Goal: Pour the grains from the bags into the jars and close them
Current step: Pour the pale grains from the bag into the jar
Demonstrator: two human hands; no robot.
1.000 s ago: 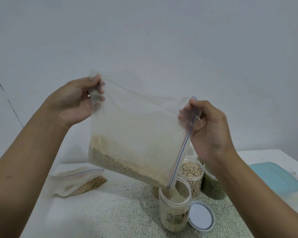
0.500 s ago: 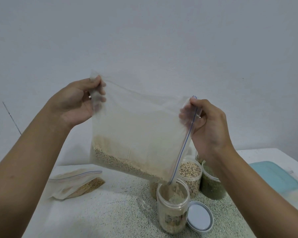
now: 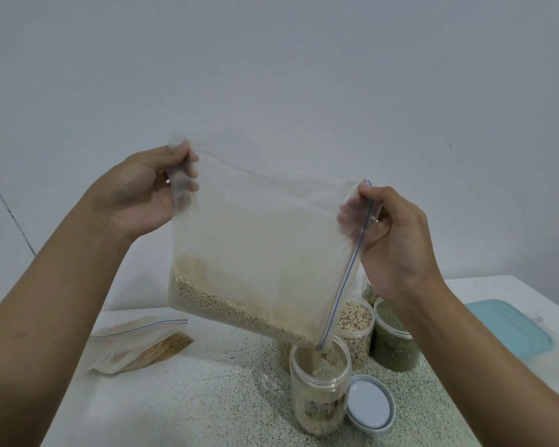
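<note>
A clear zip bag (image 3: 259, 253) with pale grains along its lower edge hangs tilted above the table. My left hand (image 3: 142, 191) pinches its upper left corner. My right hand (image 3: 391, 233) pinches the zipper edge at the upper right. The bag's lower right corner points into an open clear jar (image 3: 320, 391), and grains run from the bag into the jar, which is partly filled. The jar's white lid (image 3: 370, 403) lies flat on the table just right of it.
Behind the open jar stand a jar of pale beans (image 3: 355, 330) and a jar of green grains (image 3: 392, 343). A second zip bag with brown grains (image 3: 136, 346) lies at the left. A teal lid (image 3: 507, 330) lies at the right of the speckled table (image 3: 191, 398).
The bag and both hands have stayed almost still. Grains keep running from the bag's corner, and the level in the jar has risen a little.
</note>
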